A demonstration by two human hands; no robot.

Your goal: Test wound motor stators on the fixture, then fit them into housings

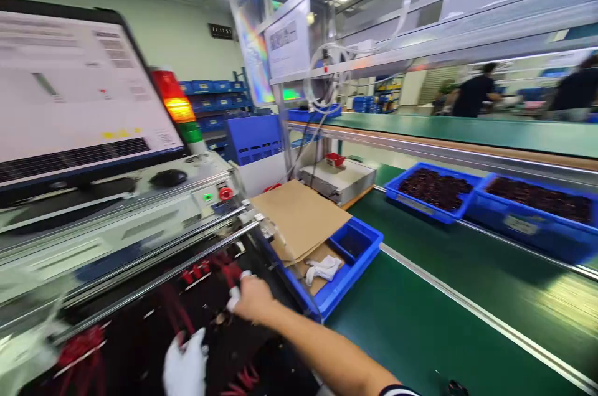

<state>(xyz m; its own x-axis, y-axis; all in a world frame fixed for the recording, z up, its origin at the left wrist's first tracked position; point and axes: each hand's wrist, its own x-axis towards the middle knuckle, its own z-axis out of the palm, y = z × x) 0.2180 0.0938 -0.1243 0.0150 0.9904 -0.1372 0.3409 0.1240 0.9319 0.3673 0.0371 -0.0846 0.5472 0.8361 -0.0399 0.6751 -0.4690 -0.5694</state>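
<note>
My left hand (185,363), in a white glove, is low over a black work surface (140,358). Its fingers are closed round a pair of thin red wires (180,315), blurred by motion. Farther right, my right hand (253,300) reaches forward with white covers on its fingertips. Those fingers are pinched at a bunch of red wires (230,273) by the far end of the surface. Short red pieces (196,271) stand in a row between the hands. Other red wire bundles lie at the left (84,346) and near the front (243,380).
A blue tray (352,278) holding cardboard (303,215) and a white cloth (323,269) stands right of the surface. Two blue bins (432,190) of small dark parts rest on the green belt. Metal rails (163,281) and a monitor (79,91) are at left. Two people appear far behind.
</note>
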